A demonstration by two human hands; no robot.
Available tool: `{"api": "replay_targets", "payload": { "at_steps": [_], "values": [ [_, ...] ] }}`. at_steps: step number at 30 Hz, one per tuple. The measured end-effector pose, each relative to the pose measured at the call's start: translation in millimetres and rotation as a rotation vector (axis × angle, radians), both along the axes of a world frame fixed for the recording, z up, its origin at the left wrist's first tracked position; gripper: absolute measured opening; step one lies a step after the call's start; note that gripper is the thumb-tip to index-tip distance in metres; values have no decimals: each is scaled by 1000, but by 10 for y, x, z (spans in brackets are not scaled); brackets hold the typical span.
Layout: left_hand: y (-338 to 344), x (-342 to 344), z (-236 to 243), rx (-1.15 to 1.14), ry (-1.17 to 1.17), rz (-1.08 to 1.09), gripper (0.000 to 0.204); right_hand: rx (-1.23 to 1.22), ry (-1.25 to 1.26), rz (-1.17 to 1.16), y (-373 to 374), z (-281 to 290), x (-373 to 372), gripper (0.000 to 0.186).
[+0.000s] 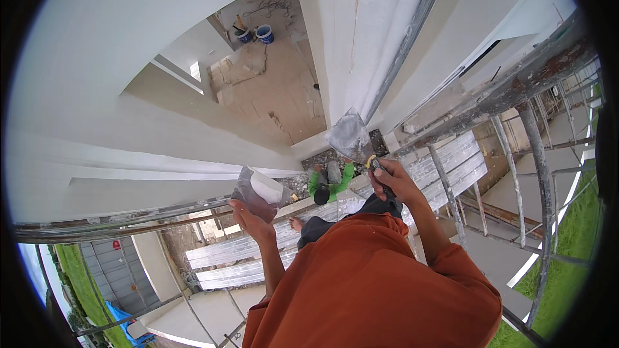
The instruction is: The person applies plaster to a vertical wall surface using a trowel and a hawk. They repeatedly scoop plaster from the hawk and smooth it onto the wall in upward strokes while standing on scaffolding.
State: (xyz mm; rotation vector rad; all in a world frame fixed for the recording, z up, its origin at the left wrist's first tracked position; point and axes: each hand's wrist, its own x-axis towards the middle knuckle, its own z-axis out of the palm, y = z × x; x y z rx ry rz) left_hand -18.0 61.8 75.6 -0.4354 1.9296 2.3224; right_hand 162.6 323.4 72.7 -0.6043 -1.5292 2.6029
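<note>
Orange cloth of the shirt [371,283] fills the lower middle. Beyond it, the left hand [253,220] holds a grey plate [244,194] by its near edge, some fingers hidden; a white lump of putty [266,187] sits on the plate. Well apart, the right hand [396,182] is wrapped around the black-and-yellow handle of a trowel [349,134], its broad grey blade pointing away from the body. Whether the blade touches the white pillar [345,38] behind it, I cannot tell. Below are a bare foot [296,223] and pale planks [461,166], flanked by scaffold poles [447,193]. Farther down, between the hands, is a co-worker in green sleeves [318,187]. Through an opening, two buckets [264,34] stand on a brown floor [248,87]. Grass [574,238] lies outside, right.
</note>
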Motion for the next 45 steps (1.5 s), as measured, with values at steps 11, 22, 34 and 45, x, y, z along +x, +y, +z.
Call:
{"api": "replay_targets", "payload": {
  "at_steps": [11, 22, 34, 45],
  "values": [
    [229, 202, 106, -333, 467, 282, 61, -345, 22, 459, -781, 116, -258, 23],
    [114, 450, -219, -469, 1144, -324, 48, -303, 182, 603, -694, 479, -625, 25],
    [-335, -14, -271, -274, 194, 195, 65, -63, 29, -64, -253, 294, -273, 20],
    [179, 174, -345, -85, 51, -21, 61, 28, 108, -379, -388, 216, -304, 25]
  ]
}}
